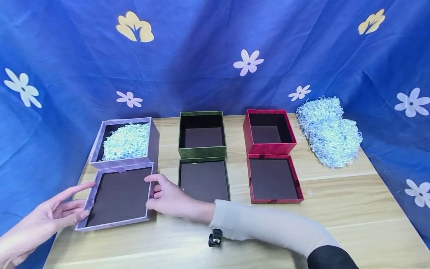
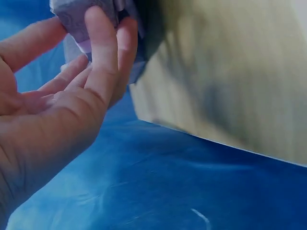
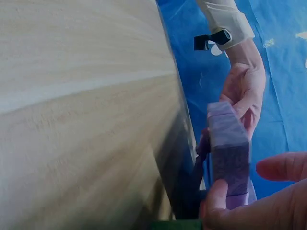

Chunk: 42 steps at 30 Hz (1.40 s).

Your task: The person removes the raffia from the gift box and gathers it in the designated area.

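Observation:
A lavender box lid point(image 1: 119, 196), its dark inside facing up, lies between both hands in front of the lavender box point(image 1: 153, 144). My left hand point(image 1: 50, 220) grips its left side, with the thumb near the front corner. On the opposite side my right hand point(image 1: 174, 198) holds the rim between thumb and fingers. The right wrist view catches the lid point(image 3: 230, 148) edge-on, with both hands at it. Light-blue shredded paper point(image 1: 127, 142) fills much of the lavender box. In the left wrist view only a corner of the lid point(image 2: 79, 21) shows above the fingers.
An open green box point(image 1: 202, 152) stands mid-table with its lid point(image 1: 205, 179) in front. Right of it are a red box point(image 1: 270, 148) and its lid point(image 1: 300, 192). Two clumps of shredded paper point(image 1: 332, 138) lie at the back right. Blue cloth point(image 1: 201, 56) hangs behind the table.

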Each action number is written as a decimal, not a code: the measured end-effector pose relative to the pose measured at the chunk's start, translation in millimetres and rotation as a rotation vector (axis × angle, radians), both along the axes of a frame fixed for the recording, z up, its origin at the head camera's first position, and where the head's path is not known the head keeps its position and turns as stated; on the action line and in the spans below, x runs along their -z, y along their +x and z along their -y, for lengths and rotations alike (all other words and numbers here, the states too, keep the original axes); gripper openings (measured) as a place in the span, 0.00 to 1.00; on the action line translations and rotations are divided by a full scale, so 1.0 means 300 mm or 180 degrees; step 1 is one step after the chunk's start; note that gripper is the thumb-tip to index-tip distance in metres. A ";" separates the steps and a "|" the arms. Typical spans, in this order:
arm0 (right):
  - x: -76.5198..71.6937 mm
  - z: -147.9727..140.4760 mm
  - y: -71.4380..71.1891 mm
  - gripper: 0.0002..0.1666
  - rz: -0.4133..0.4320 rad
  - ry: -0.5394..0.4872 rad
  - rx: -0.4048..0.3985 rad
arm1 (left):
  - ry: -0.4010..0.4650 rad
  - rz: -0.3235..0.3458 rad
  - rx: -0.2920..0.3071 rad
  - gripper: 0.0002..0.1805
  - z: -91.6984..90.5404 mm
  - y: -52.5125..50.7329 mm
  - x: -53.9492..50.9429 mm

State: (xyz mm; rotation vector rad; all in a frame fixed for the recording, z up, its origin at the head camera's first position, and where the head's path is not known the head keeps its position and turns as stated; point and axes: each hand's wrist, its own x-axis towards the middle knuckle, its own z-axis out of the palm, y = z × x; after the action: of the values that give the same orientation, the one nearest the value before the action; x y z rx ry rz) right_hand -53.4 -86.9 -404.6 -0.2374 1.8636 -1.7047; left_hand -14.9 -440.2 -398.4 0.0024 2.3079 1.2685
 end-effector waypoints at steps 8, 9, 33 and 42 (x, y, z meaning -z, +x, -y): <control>0.012 0.025 0.013 0.41 -0.0098 0.0452 0.0043 | -0.0116 -0.0266 0.0034 0.48 -0.028 0.010 0.053; 0.010 0.028 0.014 0.41 -0.0123 0.0496 0.0040 | -0.0108 -0.0316 0.0043 0.48 -0.028 0.011 0.059; -0.224 0.088 -0.206 0.53 -0.0849 0.0308 0.0552 | -0.0219 -0.1178 -0.0549 0.56 -0.057 -0.268 -0.031; -0.310 0.214 -0.419 0.46 -0.1024 0.1110 0.0320 | 0.0182 -0.0621 -0.0320 0.58 -0.064 -0.409 -0.005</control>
State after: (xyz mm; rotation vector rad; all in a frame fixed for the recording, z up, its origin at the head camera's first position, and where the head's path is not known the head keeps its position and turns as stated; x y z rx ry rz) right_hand -179.2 -151.2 -311.6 -0.2930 2.4084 -1.4343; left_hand -137.7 -420.9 -397.0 0.0313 2.4621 1.4414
